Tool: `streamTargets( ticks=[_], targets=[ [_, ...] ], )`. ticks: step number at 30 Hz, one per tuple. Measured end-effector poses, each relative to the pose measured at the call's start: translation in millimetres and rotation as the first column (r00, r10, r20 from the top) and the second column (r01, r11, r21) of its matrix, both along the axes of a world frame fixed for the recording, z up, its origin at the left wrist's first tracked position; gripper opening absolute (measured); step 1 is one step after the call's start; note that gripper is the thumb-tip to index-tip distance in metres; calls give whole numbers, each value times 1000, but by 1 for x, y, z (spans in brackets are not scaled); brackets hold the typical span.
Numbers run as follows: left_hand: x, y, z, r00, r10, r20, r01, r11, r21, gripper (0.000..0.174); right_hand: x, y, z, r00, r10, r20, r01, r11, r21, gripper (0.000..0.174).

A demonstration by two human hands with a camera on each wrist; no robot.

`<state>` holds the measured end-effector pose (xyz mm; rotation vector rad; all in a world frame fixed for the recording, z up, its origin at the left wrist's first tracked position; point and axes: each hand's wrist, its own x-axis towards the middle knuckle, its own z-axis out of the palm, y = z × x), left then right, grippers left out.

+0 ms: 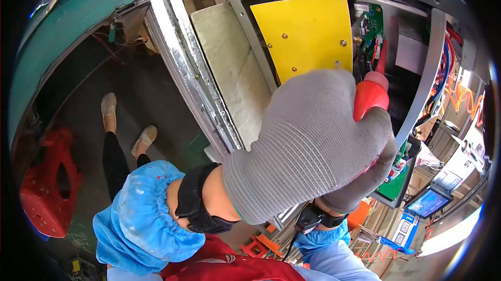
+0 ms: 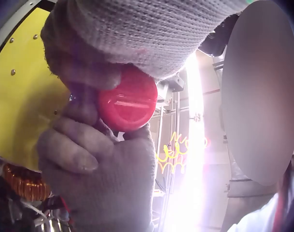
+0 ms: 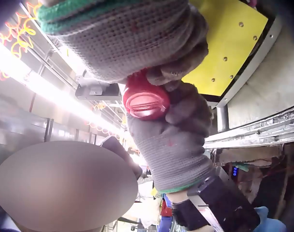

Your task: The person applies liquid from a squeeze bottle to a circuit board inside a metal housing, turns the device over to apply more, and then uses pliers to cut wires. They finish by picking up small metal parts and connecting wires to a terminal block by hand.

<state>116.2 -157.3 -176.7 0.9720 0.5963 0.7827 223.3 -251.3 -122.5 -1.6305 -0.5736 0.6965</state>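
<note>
My gloved left hand [image 1: 308, 129] lies in front of the yellow panel [image 1: 313, 33] in the head view, its fingers around the red handle of a screwdriver [image 1: 371, 96]. Behind it, partly hidden, my gloved right hand [image 1: 378, 137] grips the same handle from the other side. Both wrist views show the round red handle end [image 2: 130, 104] between the two grey gloves, fingers curled at its sides. The screwdriver's tip is hidden. Beside the panel sits a green circuit board [image 1: 373, 22] inside the metal-framed cabinet.
The grey cabinet frame [image 1: 425, 77] borders the work on the right. A silver metal rail [image 1: 193, 56] runs along its left. On the green surface lies a wrench [image 1: 55, 2]; a red stool [image 1: 49, 187] stands below. A lit screen [image 1: 429, 202] is at the right.
</note>
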Motion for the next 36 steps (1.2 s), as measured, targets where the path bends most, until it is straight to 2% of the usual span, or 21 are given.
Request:
streamTargets(
  ticks=[1,3,5,6,7,9,10,12,13,16,19,25,28,31,34,36],
  targets=[
    [1,2,0,1000,-10,-4,10,1000,-7,36,3,1,-1,998,-23,-56,24,1000,11,49],
    [3,6,-1,1000,-20,-5,20,1000,-7,34,5,4,-3,982,-106,155,118,990,-72,49],
    [6,9,-4,1000,-15,1,15,1000,3,30,-1,9,-6,955,-177,240,202,976,-84,48],
    [11,6,-8,990,140,-10,-134,965,226,29,-4,11,-8,953,-213,217,231,971,-62,48],
    [13,6,-10,957,290,15,-267,859,438,28,-4,10,-7,964,-214,157,224,973,-47,48],
    [13,4,-11,932,355,69,-327,746,580,27,0,5,-1,983,-181,1,181,983,-21,49],
    [8,3,-10,956,284,67,-275,797,538,28,1,1,2,985,-144,-95,144,990,-6,49],
    [4,5,-10,964,254,77,-255,804,538,29,-6,2,2,968,-227,-108,228,974,-6,52],
    [7,2,-13,951,296,85,-289,761,581,29,-8,2,2,957,-267,-115,268,963,-7,53],
    [11,0,-15,925,362,116,-354,706,614,30,3,-3,2,990,-132,-59,131,991,-11,53],
    [12,-2,-13,935,343,94,-329,732,597,30,11,-20,1,951,-111,288,132,990,-54,47],
    [15,0,-13,903,404,144,-400,674,621,19,-1,-10,0,952,-138,272,151,988,-31,42],
    [15,-5,-7,924,376,71,-351,758,549,19,3,-20,2,794,33,607,124,969,-215,42],
    [12,-3,-2,958,287,26,-269,857,439,23,1,-15,4,819,-14,574,150,970,-192,41],
    [13,-3,-1,966,258,14,-244,895,372,23,-2,-11,5,841,-61,537,177,970,-168,41],
    [15,-4,2,967,253,13,-242,909,339,23,-3,-12,3,736,6,677,171,966,-194,40]
  ],
)
